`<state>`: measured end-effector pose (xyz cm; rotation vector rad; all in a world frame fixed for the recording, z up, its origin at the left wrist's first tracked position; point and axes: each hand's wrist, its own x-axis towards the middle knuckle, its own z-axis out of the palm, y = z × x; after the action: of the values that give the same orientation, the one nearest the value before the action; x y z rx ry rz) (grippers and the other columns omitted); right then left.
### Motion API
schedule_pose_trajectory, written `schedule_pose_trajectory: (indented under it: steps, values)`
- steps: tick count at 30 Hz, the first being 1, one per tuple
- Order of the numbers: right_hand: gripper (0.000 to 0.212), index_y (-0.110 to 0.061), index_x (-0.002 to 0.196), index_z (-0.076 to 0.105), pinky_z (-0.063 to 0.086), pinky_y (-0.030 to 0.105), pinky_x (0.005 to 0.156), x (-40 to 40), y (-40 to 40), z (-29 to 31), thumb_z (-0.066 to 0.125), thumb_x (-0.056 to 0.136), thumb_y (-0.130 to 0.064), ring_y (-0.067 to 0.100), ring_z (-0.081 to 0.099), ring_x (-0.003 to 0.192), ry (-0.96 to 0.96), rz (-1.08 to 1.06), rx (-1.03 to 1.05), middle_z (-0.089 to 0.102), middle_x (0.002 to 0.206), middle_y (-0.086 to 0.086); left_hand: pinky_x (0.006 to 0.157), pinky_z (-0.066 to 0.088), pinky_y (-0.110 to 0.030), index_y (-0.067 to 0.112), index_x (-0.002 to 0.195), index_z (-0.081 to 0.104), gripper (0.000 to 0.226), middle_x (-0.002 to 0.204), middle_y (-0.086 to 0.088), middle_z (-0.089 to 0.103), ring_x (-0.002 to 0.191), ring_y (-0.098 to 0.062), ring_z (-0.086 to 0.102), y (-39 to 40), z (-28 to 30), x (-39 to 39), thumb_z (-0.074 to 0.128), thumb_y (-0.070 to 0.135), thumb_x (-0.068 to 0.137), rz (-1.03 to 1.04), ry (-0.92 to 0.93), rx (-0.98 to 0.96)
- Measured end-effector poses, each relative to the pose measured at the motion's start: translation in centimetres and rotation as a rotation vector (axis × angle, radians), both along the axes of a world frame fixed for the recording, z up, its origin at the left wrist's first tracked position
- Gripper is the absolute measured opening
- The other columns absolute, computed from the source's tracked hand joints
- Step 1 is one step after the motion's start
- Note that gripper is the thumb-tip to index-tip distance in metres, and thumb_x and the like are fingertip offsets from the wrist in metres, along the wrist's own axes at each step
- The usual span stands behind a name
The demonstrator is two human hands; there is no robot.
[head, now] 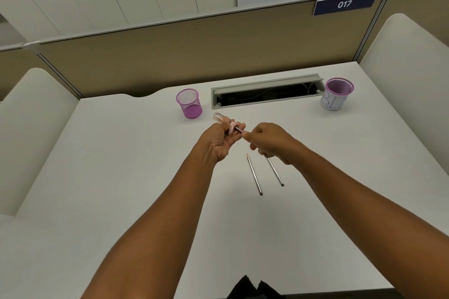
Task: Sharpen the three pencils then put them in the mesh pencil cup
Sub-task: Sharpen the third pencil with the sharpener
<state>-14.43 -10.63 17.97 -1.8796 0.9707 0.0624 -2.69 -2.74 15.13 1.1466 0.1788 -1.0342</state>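
Observation:
My left hand (pixel 224 139) grips a small pink sharpener (pixel 232 126) with a clear shavings case sticking out toward the far left. My right hand (pixel 269 141) pinches a pencil (pixel 239 129) whose tip is inside the sharpener; most of that pencil is hidden by my fingers. Two more pencils lie on the white desk just below my right hand: one (pixel 254 175) with a visible sharp tip pointing away from me, the other (pixel 275 172) partly under my hand. An empty purple mesh pencil cup (pixel 189 103) stands beyond my left hand.
A second purple cup (pixel 336 93) wrapped in white paper with blue writing stands at the far right. An open cable tray (pixel 267 92) is sunk into the desk between the cups. Beige partitions (pixel 194 56) and padded side panels enclose the desk.

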Motion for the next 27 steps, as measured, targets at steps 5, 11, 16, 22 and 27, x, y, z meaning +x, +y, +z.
schedule_pose_trajectory:
  steps: [5, 11, 16, 22, 27]
  values:
    - [0.018, -0.011, 0.092, 0.057, 0.026, 0.027, 0.053, -0.5, 1.5, -2.9, 0.049, 0.097, -0.026, 0.022, 0.046, 0.067, -0.032, 0.079, -0.829, 0.060, 0.084, 0.004, 0.086, 0.055, -0.043, -0.002, 0.103, 0.054, 0.019, 0.102, -0.022, 0.062, 0.086, -0.031, 0.067, -0.5, -0.4, -0.1, 0.045, 0.016, 0.102, 0.054, 0.007, 0.033]
    - [0.015, -0.010, 0.088, 0.057, 0.018, 0.023, 0.046, -0.5, 1.7, -3.2, 0.045, 0.095, -0.015, 0.021, 0.044, 0.058, -0.003, 0.124, -0.899, 0.055, 0.076, 0.005, 0.088, 0.053, -0.043, -0.003, 0.118, 0.052, 0.026, 0.107, -0.023, 0.064, 0.102, -0.034, 0.066, -0.6, -0.2, -0.2, 0.045, 0.017, 0.102, 0.029, -0.001, 0.023]
    - [0.025, -0.008, 0.077, 0.057, 0.026, 0.022, 0.042, 1.1, -0.5, -0.6, 0.044, 0.095, -0.020, 0.013, 0.036, 0.047, 0.046, -0.169, 0.176, 0.050, 0.066, 0.003, 0.088, 0.053, -0.043, -0.004, 0.114, 0.052, 0.025, 0.101, -0.022, 0.064, 0.086, -0.030, 0.068, -0.2, -0.3, -0.3, 0.044, 0.016, 0.102, 0.007, 0.010, -0.004]
    - [0.033, -0.006, 0.087, 0.060, 0.037, 0.024, 0.050, 0.4, -1.0, -0.4, 0.049, 0.098, -0.036, 0.014, 0.044, 0.057, 0.038, -0.044, 0.106, 0.059, 0.075, 0.007, 0.085, 0.054, -0.042, -0.002, 0.105, 0.054, 0.021, 0.100, -0.021, 0.064, 0.091, -0.031, 0.067, -0.3, -0.1, -0.3, 0.045, 0.017, 0.102, 0.031, -0.001, 0.027]
    - [0.016, -0.012, 0.102, 0.057, 0.032, 0.028, 0.058, 0.1, 1.0, -2.2, 0.047, 0.095, -0.021, 0.021, 0.050, 0.072, 0.081, 0.207, -0.855, 0.062, 0.094, 0.005, 0.084, 0.055, -0.042, 0.000, 0.096, 0.051, 0.016, 0.095, -0.020, 0.061, 0.081, -0.030, 0.067, -0.5, -0.4, -0.9, 0.044, 0.012, 0.103, 0.077, 0.011, 0.042]
